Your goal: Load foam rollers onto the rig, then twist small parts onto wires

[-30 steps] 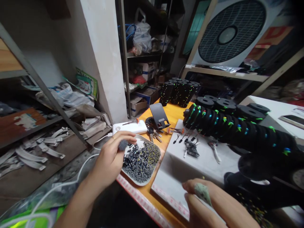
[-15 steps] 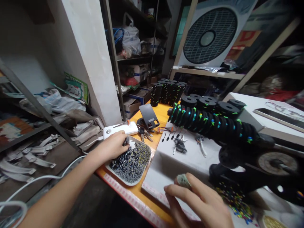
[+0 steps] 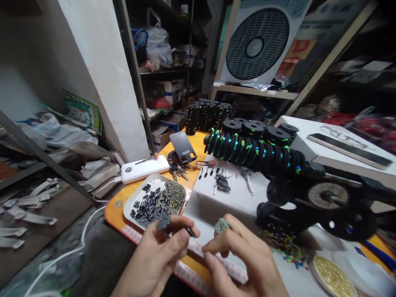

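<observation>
Near the table's front edge, my left hand [image 3: 163, 251] pinches a small black cylinder [image 3: 189, 231] between thumb and index finger, with a grey wrap on one finger. Just to its right, my right hand [image 3: 241, 255] has its thumb and index finger pressed together, a greenish wrap on the index finger; whatever is between those fingertips is too small to make out. Behind my left hand sits a white tray [image 3: 127, 206] holding black cylinders and small grey and yellowish pieces. A black spool rod [image 3: 253, 152] wound with green and blue bits stands beyond my right hand.
A white power bank [image 3: 144, 168], keys [image 3: 175, 168] and a black phone stand [image 3: 182, 147] lie behind the tray. Colourful beads [image 3: 289, 247] and a dish of golden beads [image 3: 334, 276] are at right. Pliers [image 3: 248, 181] rest on the white surface. A fan [image 3: 256, 45] stands behind.
My left hand has moved from the tray toward my right hand, now with a black cylinder in its fingers. My right hand's fingers have drawn together. The view has shifted to the right.
</observation>
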`<action>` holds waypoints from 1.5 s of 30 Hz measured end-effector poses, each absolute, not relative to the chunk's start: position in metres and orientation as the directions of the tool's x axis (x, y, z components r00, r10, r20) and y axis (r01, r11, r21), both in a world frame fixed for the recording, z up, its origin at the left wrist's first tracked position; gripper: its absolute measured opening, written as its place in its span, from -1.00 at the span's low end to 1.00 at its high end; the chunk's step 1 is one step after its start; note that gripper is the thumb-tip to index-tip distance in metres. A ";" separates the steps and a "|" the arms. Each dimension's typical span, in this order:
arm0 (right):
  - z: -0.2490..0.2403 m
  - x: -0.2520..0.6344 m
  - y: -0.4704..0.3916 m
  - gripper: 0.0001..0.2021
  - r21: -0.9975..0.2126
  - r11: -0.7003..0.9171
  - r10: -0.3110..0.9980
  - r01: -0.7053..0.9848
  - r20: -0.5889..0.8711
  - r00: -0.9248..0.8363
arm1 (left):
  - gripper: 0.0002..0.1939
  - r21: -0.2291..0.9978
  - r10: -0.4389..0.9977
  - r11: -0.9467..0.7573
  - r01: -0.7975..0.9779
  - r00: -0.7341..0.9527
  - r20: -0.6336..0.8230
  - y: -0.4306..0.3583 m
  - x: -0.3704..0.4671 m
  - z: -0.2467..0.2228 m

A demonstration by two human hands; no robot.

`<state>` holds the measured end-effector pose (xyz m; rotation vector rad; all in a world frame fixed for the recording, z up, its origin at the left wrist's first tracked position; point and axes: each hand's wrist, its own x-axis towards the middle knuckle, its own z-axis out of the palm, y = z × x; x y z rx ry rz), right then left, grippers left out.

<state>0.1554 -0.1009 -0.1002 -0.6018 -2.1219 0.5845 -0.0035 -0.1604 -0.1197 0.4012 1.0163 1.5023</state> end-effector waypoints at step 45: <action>-0.103 0.161 -0.103 -0.84 -0.603 0.769 0.596 0.212 0.557 -0.578 | -0.76 0.902 0.892 -0.023 -0.431 -0.417 -0.176 -0.168 0.017 -0.119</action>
